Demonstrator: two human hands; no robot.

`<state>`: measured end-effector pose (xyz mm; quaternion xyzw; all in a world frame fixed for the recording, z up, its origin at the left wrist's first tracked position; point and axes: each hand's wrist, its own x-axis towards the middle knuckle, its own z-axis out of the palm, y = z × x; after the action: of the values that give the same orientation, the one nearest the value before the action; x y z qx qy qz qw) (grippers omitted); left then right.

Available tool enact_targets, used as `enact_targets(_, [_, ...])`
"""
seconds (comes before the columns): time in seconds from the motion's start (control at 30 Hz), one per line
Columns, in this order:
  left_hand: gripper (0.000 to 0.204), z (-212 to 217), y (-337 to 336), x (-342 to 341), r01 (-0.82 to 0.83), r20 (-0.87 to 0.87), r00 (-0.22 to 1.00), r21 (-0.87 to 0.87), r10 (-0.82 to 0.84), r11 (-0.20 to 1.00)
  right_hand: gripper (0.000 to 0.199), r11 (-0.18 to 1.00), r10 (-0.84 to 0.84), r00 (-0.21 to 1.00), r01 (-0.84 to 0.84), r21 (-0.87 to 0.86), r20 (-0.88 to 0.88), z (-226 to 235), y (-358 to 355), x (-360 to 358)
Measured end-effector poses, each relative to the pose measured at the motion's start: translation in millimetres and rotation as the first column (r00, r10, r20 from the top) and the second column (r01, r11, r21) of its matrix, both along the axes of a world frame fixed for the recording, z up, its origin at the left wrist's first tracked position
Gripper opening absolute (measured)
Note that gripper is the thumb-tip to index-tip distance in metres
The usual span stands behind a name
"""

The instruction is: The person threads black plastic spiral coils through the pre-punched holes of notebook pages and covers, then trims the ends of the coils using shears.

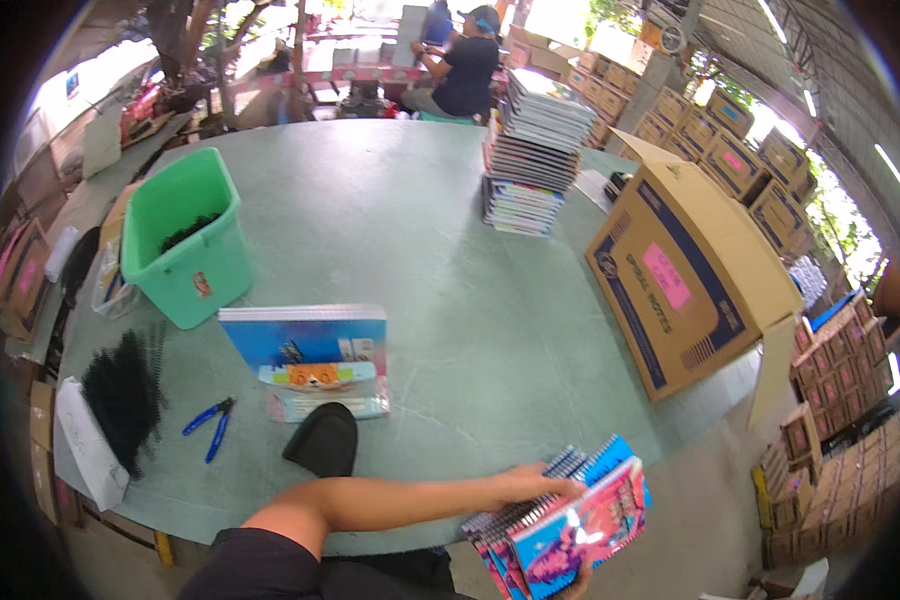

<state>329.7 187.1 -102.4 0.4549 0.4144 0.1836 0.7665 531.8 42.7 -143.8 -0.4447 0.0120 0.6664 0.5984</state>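
Observation:
Several spiral notebooks [578, 530] with pink and blue covers are fanned in a bundle over the table's front right edge. My left hand [538, 486] reaches across from the left, its fingers closed on the bundle near the black spiral bindings. Below, my right hand [576, 582] grips the lower edge of the bundle, mostly hidden behind the covers. A stack of blue-covered notebooks [305, 345] lies left of centre, with a rounded black object [325, 440] in front of it. Farther left are blue-handled cutting pliers [212, 428] and a pile of black spiral coils [125, 395].
A green bin [195, 255] holding black coils stands at the left of the grey-green table [400, 240]. Toward the back right rises a tall notebook stack [532, 160]. An open cardboard box [670, 280] sits at the right edge. Another person [465, 75] sits beyond the table.

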Motion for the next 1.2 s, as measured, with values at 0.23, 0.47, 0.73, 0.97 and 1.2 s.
enact_targets(0.23, [0.112, 91, 17, -56, -0.284, 0.188, 0.956, 0.377, 0.228, 0.882, 0.09, 0.779, -0.074, 0.879, -0.243, 0.578, 0.47, 31, 61, -23])
enact_targets(0.47, [0.073, 82, 51, -116, -0.539, 0.631, 0.712, 0.21, 0.308, 0.816, 0.105, 0.569, -0.303, 0.591, -0.517, 0.64, 0.747, -9, 137, -61])
enact_targets(0.73, [0.059, 81, 71, -125, -0.667, 0.585, 0.647, 0.123, 0.489, 0.735, 0.122, 0.601, -0.125, 0.651, -0.551, 0.579, 0.749, 25, 177, -92])
enact_targets(0.97, [0.078, 105, 64, -133, -0.576, 0.416, 0.814, 0.493, 0.405, 0.652, 0.124, 0.326, -0.505, 0.514, -0.63, 0.705, 0.693, 104, 180, -108])
enact_targets(1.2, [0.061, 101, 60, -130, -0.564, 0.419, 0.815, 0.417, 0.4, 0.713, 0.123, 0.321, -0.387, 0.633, -0.589, 0.742, 0.67, 99, 187, -109])
